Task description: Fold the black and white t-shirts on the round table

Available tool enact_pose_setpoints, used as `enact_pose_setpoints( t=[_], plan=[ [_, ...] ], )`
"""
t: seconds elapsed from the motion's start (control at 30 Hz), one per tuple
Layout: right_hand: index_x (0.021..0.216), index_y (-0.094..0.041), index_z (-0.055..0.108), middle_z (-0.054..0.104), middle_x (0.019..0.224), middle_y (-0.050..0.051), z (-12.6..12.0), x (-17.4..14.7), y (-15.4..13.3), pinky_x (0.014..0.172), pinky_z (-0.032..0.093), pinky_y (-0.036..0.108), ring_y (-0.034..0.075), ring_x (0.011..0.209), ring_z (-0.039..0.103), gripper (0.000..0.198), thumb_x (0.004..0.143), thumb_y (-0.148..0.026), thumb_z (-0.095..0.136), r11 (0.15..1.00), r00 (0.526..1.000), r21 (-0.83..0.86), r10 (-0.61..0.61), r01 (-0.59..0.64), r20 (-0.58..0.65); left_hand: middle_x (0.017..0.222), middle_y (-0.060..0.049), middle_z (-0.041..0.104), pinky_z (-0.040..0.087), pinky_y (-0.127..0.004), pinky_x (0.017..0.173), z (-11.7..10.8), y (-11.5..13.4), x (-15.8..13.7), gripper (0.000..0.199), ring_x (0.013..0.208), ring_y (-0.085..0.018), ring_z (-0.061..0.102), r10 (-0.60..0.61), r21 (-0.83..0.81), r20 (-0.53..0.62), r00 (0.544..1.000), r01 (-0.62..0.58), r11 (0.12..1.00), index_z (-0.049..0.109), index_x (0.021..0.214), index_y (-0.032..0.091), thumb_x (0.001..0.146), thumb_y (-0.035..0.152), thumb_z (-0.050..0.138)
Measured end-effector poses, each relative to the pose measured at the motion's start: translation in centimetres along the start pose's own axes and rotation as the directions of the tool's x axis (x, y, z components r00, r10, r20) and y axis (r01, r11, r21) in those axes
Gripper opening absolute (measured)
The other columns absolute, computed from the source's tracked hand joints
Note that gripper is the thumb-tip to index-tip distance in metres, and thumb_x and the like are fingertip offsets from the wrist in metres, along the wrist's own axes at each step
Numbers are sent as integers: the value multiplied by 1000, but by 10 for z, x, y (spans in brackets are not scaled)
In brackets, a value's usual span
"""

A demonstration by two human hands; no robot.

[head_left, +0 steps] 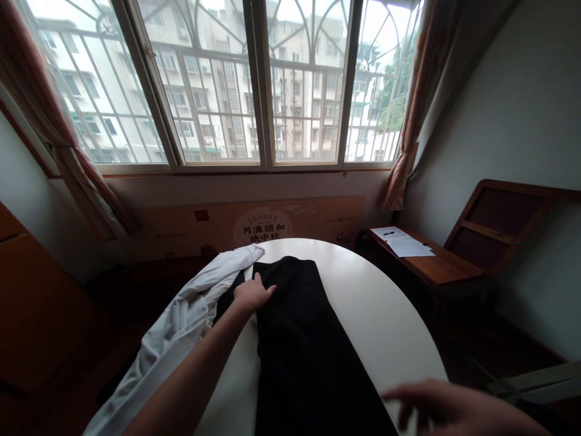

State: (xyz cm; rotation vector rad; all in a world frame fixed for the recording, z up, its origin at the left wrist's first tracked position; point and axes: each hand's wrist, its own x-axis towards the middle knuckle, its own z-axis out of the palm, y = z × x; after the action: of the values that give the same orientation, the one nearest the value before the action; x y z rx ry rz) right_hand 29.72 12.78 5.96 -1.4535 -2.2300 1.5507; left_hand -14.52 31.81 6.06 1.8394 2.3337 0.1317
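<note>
A long black garment (304,339), which looks like a pair of trousers, lies spread over the round white table (385,303), its narrower end toward the window. My left hand (253,294) rests on its left edge near the far end, thumb and forefinger stretched apart; the other fingers are mostly hidden. At the lower right, my right hand (454,407) is blurred, fingers spread and pointing left beside the garment's near right edge. I see nothing held in it. A crumpled white garment (177,324) drapes along the table's left side, with more black cloth (228,297) beside it.
Behind the table, a printed cardboard panel (313,224) leans below a barred window (218,91). To the right stands a low wooden bench (447,272) bearing papers (403,242) and a pen. Curtains (77,163) hang at both sides. An orange-brown cabinet (31,303) is at left.
</note>
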Motion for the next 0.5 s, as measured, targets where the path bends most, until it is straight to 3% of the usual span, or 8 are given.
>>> enact_pose_setpoints(
  t=[0.07, 0.13, 0.17, 0.27, 0.37, 0.5],
  plan=[
    [148, -31, 51, 69, 120, 8, -31, 60, -16, 96, 54, 37, 23, 109, 66, 61, 91, -54, 58, 999, 991, -20, -41, 39, -128, 125, -26, 69, 48, -51, 97, -1, -6, -5, 88, 119, -44, 63, -9, 12, 50, 999, 8, 1000, 41, 152, 8, 89, 69, 48],
    [146, -17, 54, 67, 123, 13, -59, 130, -37, 100, 51, 35, 24, 110, 65, 59, 94, -46, 52, 984, 911, -171, -36, -38, -411, 127, -24, 68, 49, -48, 97, 2, -6, -8, 82, 119, -41, 64, 2, 14, 64, 998, -3, 1000, 39, 153, 9, 92, 63, 47],
    [144, -12, 55, 64, 129, 16, -70, 164, -48, 106, 46, 38, 26, 117, 62, 59, 94, -44, 53, 977, 880, -196, -21, -82, -475, 130, -24, 66, 49, -45, 97, 4, -3, -10, 79, 121, -40, 63, 13, 13, 51, 999, -14, 1000, 36, 154, 10, 93, 58, 49],
    [132, -6, 62, 59, 133, 24, -91, 253, -76, 110, 41, 46, 35, 129, 52, 58, 91, -49, 59, 963, 823, -205, 26, -172, -568, 138, -23, 60, 48, -41, 99, 14, 6, -17, 75, 126, -37, 60, 43, 8, -24, 999, -43, 999, 29, 158, 12, 93, 42, 55],
    [109, -8, 69, 59, 125, 26, -95, 314, -91, 103, 44, 50, 40, 127, 51, 54, 81, -54, 71, 954, 762, -191, 56, -232, -645, 135, -26, 59, 50, -44, 94, 24, 10, -19, 76, 119, -38, 64, 36, -8, -80, 996, -37, 999, 27, 159, 12, 94, 36, 56],
    [92, -15, 67, 67, 102, 14, -87, 361, -94, 89, 51, 38, 32, 106, 63, 33, 69, -36, 80, 974, 772, -201, -45, -108, -634, 121, -28, 66, 54, -46, 86, 32, 2, -10, 76, 106, -39, 70, 58, -64, -105, 993, -65, 996, 31, 156, 7, 90, 26, 62]
  ],
)
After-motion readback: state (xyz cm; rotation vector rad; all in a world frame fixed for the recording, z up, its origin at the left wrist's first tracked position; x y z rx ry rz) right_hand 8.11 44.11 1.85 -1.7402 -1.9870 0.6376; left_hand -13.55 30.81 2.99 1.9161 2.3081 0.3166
